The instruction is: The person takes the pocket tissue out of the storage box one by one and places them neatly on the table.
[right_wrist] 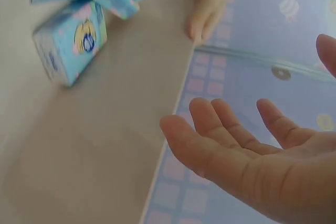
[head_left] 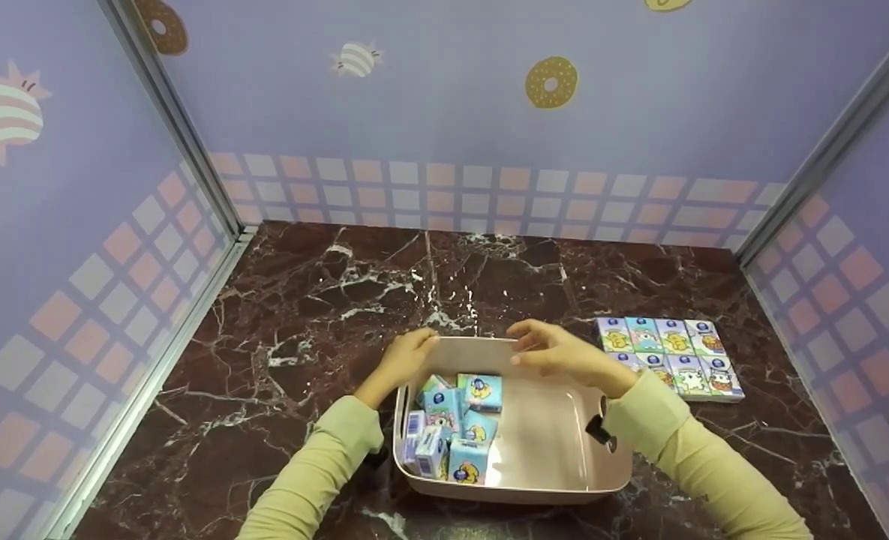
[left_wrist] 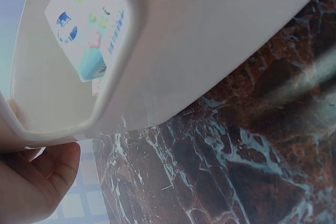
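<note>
A beige plastic bin (head_left: 538,442) with side handle cut-outs stands before me. My left hand (head_left: 405,358) grips its far rim near the left corner; the left wrist view shows the curled fingers (left_wrist: 64,162) outside the wall. Over the far rim, my right hand (head_left: 564,355) is spread with nothing in it. Its fingers are loosely bent and apart in the right wrist view. Several small tissue packs (head_left: 444,409), blue and lilac with cartoon prints, lie jumbled in the bin's left half. One blue tissue pack (right_wrist: 73,43) appears close up in the right wrist view.
Right of the bin, a flat block of tissue packs (head_left: 673,356) in two rows lies on the dark marbled table (head_left: 301,300), partly behind my right forearm. Purple patterned panels (head_left: 444,97) enclose the back and both sides.
</note>
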The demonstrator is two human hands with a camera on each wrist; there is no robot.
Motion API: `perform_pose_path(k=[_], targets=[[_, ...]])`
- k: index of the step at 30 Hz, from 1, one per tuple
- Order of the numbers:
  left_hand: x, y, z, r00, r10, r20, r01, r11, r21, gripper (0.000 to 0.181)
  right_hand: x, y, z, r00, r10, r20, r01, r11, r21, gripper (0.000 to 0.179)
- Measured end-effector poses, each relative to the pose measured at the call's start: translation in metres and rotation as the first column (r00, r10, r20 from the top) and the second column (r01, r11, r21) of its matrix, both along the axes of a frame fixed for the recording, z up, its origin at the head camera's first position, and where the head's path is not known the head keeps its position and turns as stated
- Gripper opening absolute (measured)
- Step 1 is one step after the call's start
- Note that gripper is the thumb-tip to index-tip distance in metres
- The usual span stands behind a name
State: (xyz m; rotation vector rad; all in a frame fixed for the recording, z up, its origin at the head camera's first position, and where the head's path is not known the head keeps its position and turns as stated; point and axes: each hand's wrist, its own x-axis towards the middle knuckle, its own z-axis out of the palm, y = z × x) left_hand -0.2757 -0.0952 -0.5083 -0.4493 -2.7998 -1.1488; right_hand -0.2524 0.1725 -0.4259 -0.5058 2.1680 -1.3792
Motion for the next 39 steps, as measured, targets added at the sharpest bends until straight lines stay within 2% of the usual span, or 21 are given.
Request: perform_pose_path(k=[4, 7, 11, 16, 23, 26, 32, 35, 39], targets=[[0.000, 0.001, 0.000, 1.000, 0.002, 0.007, -0.002, 1.000, 0.000, 0.021, 0.003, -0.012, -0.008, 0.994, 0.045, 0.097, -0.046, 0.999, 0.009, 0.054], [0.000, 0.001, 0.000, 1.000, 0.003, 0.017, -0.003, 1.000, -0.001, 0.020, 0.006, -0.019, -0.015, 0.983, 0.098, 0.157, -0.107, 0.993, 0.051, 0.052], [-0.001, 0.001, 0.001, 1.000, 0.006, 0.025, -0.006, 1.000, -0.001, 0.020, 0.008, -0.030, -0.027, 0.960, 0.179, 0.216, -0.210, 0.969, 0.129, 0.047], [-0.001, 0.001, 0.001, 1.000, 0.010, 0.019, -0.010, 1.000, 0.000, 0.019, 0.013, -0.043, -0.038, 0.935, 0.235, 0.265, -0.294, 0.932, 0.213, 0.045], [-0.001, 0.002, -0.001, 1.000, 0.016, 0.019, -0.016, 1.000, -0.003, 0.018, 0.023, -0.058, -0.050, 0.921, 0.306, 0.240, -0.376, 0.856, 0.354, 0.042], [-0.001, 0.002, -0.001, 1.000, 0.014, 0.019, -0.014, 1.000, -0.005, 0.019, 0.027, -0.062, -0.054, 0.913, 0.335, 0.233, -0.402, 0.835, 0.375, 0.044], [-0.001, 0.001, 0.000, 1.000, 0.010, -0.001, -0.010, 1.000, -0.006, 0.019, 0.031, -0.066, -0.061, 0.902, 0.399, 0.164, -0.431, 0.843, 0.322, 0.041], [-0.001, 0.001, -0.001, 1.000, 0.012, 0.004, -0.012, 1.000, -0.002, 0.019, 0.031, -0.065, -0.065, 0.905, 0.409, 0.115, -0.424, 0.854, 0.301, 0.038], [-0.001, 0.001, -0.001, 1.000, 0.017, 0.017, -0.017, 1.000, 0.002, 0.018, 0.033, -0.065, -0.070, 0.908, 0.407, 0.098, -0.418, 0.862, 0.287, 0.037]])
